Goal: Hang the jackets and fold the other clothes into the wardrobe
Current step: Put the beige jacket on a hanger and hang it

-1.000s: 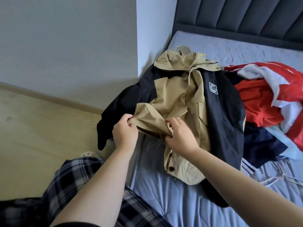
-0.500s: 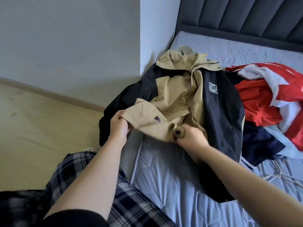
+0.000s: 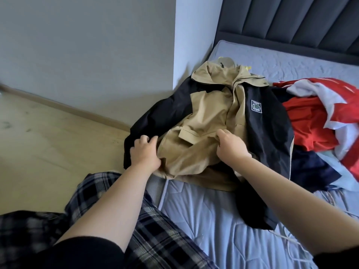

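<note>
Gripping the tan front of the jacket (image 3: 213, 117) with both left hand (image 3: 144, 152) and right hand (image 3: 231, 146), honestly a hard tug could drag it off the bed (image 3: 204, 220) edge onto the floor (image 3: 48, 142).

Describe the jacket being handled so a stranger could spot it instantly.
On the bed, at the edge nearest the wall corner, lies the jacket, left of the red pile. Unlike those red and white clothes, it is tan in front with black sleeves and a square chest badge.
</note>
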A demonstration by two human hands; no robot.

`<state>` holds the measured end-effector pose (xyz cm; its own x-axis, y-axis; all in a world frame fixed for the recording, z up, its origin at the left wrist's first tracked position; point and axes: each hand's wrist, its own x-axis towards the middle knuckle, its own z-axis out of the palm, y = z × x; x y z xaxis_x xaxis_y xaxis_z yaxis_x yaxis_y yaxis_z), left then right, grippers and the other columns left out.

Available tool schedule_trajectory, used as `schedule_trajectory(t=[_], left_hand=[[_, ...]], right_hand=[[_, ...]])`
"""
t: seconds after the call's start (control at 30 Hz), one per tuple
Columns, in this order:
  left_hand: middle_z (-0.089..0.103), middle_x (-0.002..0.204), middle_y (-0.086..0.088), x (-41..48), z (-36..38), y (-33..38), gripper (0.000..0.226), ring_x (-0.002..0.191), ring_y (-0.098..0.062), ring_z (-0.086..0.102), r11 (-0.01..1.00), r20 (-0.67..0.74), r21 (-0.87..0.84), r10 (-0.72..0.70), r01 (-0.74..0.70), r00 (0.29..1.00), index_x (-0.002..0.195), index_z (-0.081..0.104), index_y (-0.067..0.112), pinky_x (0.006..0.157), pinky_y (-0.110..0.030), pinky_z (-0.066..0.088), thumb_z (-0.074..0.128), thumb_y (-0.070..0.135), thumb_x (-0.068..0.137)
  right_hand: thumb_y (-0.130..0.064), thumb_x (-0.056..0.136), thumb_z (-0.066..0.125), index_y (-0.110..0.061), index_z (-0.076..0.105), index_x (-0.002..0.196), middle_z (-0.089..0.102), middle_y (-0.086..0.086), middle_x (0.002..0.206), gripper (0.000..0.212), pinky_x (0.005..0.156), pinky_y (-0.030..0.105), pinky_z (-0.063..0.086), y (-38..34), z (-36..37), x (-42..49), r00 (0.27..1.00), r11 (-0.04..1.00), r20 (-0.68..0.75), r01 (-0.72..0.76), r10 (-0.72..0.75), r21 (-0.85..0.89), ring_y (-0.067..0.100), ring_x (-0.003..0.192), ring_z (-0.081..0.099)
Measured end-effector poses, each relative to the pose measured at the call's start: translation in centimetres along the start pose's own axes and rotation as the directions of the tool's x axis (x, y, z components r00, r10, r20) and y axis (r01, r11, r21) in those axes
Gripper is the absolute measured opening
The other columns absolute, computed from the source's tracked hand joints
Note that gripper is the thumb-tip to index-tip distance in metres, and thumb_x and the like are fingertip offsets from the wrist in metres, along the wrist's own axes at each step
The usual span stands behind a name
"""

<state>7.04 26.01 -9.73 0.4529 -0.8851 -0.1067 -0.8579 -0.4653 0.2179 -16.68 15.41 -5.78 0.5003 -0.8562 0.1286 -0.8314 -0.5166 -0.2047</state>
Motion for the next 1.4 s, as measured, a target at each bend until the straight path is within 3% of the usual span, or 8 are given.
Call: schedule_trajectory(t=[0.17,0.37,0.43,0.57,0.8,0.97,1.23,1.4], left_hand=[[0.034,0.147,-0.002,-2.0,2.7,5.0,0.092,0.141,-0.023,0.024,0.817,-0.011,-0.237,0.540,-0.526,0.842,0.148,0.024,0.023,0.114,-0.045,0.027,0.062,0.045,0.068],[0.067,0.090,-0.003,-2.9,4.1,10.1,0.039,0.087,-0.027,0.063,0.864,-0.215,-0.326,0.327,-0.383,0.920,0.120,0.056,0.023,0.064,-0.028,0.038,0.058,0.035,0.083],[0.065,0.079,0.000,-2.4,3.6,10.2,0.010,0.081,-0.026,0.063,0.873,-0.224,-0.406,0.190,-0.269,0.956,0.089,0.063,0.021,0.062,-0.030,0.042,0.054,0.021,0.086],[0.070,0.094,-0.005,-2.7,3.7,10.4,0.032,0.086,-0.027,0.062,0.845,-0.239,-0.458,0.180,-0.275,0.954,0.106,0.068,0.017,0.075,-0.038,0.051,0.050,0.001,0.085],[0.073,0.084,-0.001,-2.7,4.4,10.5,0.030,0.081,-0.024,0.065,0.822,-0.342,-0.374,0.309,-0.430,0.887,0.108,0.070,0.019,0.068,-0.030,0.049,0.054,0.006,0.085],[0.073,0.087,-0.005,-1.6,3.7,12.0,0.026,0.083,-0.027,0.065,0.792,-0.348,-0.511,0.166,-0.335,0.923,0.097,0.072,0.019,0.069,-0.031,0.050,0.053,0.007,0.085],[0.070,0.084,0.004,-0.8,3.5,12.1,0.028,0.081,-0.019,0.061,0.822,-0.265,-0.457,0.238,-0.339,0.934,0.099,0.070,0.026,0.067,-0.030,0.050,0.050,0.011,0.088],[0.058,0.071,0.018,-0.9,2.9,12.3,0.031,0.072,-0.010,0.054,0.821,-0.187,-0.478,0.254,-0.314,0.949,0.091,0.071,0.028,0.063,-0.024,0.042,0.048,0.009,0.087]], right_hand=[[0.002,0.080,0.049,-0.004,0.050,0.085,0.053,0.013,0.090,0.007,0.060,0.038,0.041,-1.4,0.0,-1.3,0.974,0.977,-0.226,0.072,-0.025,0.201,0.036,0.075,0.052],[-0.004,0.077,0.062,-0.004,0.059,0.109,0.055,0.006,0.106,0.032,0.080,0.020,0.042,0.3,1.1,-3.8,0.974,0.895,-0.193,-0.019,0.116,0.446,0.022,0.097,0.058],[-0.016,0.074,0.072,-0.009,0.049,0.129,0.050,0.003,0.123,0.060,0.095,0.016,0.033,1.6,1.9,-5.1,0.990,0.874,-0.064,-0.083,0.129,0.479,0.019,0.118,0.049],[-0.045,0.062,0.080,-0.020,0.009,0.152,0.011,0.001,0.157,0.117,0.117,0.033,0.015,5.4,3.9,-8.5,0.928,0.964,0.371,-0.128,0.034,0.232,0.016,0.146,0.004],[-0.012,0.090,0.045,-0.009,0.035,0.140,0.020,0.020,0.154,0.051,0.109,0.059,0.020,15.0,-0.8,-7.3,0.849,0.746,0.002,-0.463,0.528,-0.479,0.035,0.141,0.019],[-0.001,0.082,0.056,0.002,0.057,0.085,0.060,0.024,0.086,0.004,0.070,0.046,0.049,15.6,-1.0,-8.3,0.933,0.857,-0.226,-0.350,0.281,-0.379,0.040,0.084,0.059],[-0.046,0.066,0.071,-0.007,0.044,0.132,0.045,0.012,0.128,0.082,0.107,0.043,0.025,12.1,4.6,-11.3,0.937,0.910,0.025,-0.333,0.349,-0.246,0.034,0.121,0.040],[-0.005,0.077,0.055,-0.006,0.049,0.113,0.058,0.013,0.099,0.036,0.077,0.042,0.045,13.3,3.2,-10.3,0.977,0.947,-0.023,-0.211,0.212,-0.243,0.036,0.094,0.058]])
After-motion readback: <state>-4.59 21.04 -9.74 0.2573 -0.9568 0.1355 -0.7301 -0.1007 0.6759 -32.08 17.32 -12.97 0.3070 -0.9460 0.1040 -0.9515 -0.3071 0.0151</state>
